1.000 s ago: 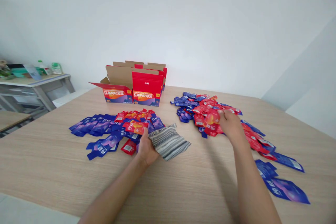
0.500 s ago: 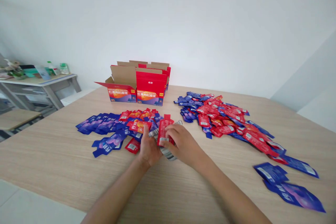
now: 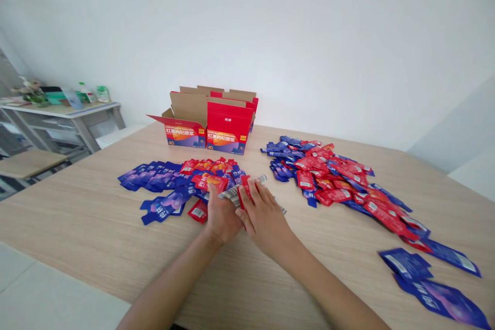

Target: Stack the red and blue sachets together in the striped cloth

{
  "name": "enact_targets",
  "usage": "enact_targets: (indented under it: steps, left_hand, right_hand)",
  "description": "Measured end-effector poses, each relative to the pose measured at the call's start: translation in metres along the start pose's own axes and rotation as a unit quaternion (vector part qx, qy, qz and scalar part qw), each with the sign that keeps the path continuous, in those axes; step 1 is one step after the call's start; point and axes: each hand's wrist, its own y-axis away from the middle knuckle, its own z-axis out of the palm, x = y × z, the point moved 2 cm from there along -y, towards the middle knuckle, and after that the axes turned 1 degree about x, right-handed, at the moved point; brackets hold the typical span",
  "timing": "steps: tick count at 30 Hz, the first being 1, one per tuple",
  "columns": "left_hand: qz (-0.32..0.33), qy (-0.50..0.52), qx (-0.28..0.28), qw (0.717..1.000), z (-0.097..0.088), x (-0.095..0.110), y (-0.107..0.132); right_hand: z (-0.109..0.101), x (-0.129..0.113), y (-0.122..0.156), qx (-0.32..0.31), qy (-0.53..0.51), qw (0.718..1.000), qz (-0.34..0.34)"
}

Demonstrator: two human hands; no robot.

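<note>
My left hand [image 3: 223,220] is closed around a grey, black and white striped bundle [image 3: 232,195], its thumb pointing up; what the bundle is made of I cannot make out. Over the bundle lies a red pouch [image 3: 244,192], mostly covered by my right hand [image 3: 265,219], whose fingers press together on top of it. Just beyond my left thumb is a pile of red and blue pouches, with an orange-red pouch [image 3: 211,182] on top. A small red pouch [image 3: 198,211] rests beside my left wrist, and a blue pouch [image 3: 164,207] lies farther left.
Open cartons stand toward the wall, among them a left carton [image 3: 185,136] and a right carton [image 3: 227,136]. A long heap of red and blue pouches [image 3: 328,172] spreads over the right side. Two blue pouches [image 3: 436,294] lie near the right front. A side table [image 3: 58,113] stands far left.
My right hand has laid its fingers flatter over the red pouch, covering more of it. The pouch has come down against the striped bundle. The view has shifted slightly.
</note>
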Motion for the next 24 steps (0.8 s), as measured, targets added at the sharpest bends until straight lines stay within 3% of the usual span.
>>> enact_targets:
  steps: [3,6,11,15,21,24]
  left_hand:
    - [0.034,0.000,0.007,0.999,0.004,0.012,0.001]
    - [0.026,-0.007,0.002,1.000,0.006,0.013,0.002]
    - [-0.069,-0.008,-0.017,0.997,0.003,-0.008,0.002]
    - [-0.126,-0.009,-0.036,0.991,-0.001,-0.024,0.003]
    - [-0.090,0.018,-0.032,0.995,-0.003,-0.019,-0.003]
    - [-0.051,0.023,-0.007,0.998,-0.001,-0.007,-0.005]
  right_hand:
    - [-0.008,-0.010,0.003,-0.002,0.007,1.000,-0.023]
    - [-0.009,-0.009,0.003,0.007,0.000,1.000,-0.023]
    - [-0.003,0.023,-0.010,0.032,-0.005,0.999,0.011]
    - [0.007,0.049,-0.016,0.011,-0.061,0.997,0.051]
    - [0.013,0.048,-0.015,0.052,-0.052,0.997,0.003]
    - [0.006,0.041,-0.014,0.019,-0.034,0.999,-0.026]
